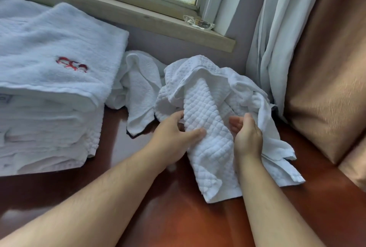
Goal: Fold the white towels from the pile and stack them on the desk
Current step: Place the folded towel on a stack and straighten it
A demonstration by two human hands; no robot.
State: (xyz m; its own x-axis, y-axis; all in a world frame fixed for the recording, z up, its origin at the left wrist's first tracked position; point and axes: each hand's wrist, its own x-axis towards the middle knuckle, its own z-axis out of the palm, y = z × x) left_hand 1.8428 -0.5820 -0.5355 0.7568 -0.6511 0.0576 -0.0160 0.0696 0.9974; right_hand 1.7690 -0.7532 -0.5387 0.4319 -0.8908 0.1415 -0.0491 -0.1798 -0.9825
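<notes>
Head view — both hands, left (pixel 174 132) and right (pixel 247 135), grasp a crumpled waffle-textured white towel (pixel 206 108) on the glossy reddish desk (pixel 178 217).

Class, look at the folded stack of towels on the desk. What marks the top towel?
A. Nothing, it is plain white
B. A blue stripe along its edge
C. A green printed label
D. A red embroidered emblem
D: the top towel of the folded stack bears a red embroidered emblem on its upper face.

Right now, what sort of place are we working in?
Probably a hotel guest room: a stack of folded white towels with a red embroidered logo, a glass ashtray on the windowsill, layered curtains.
</notes>
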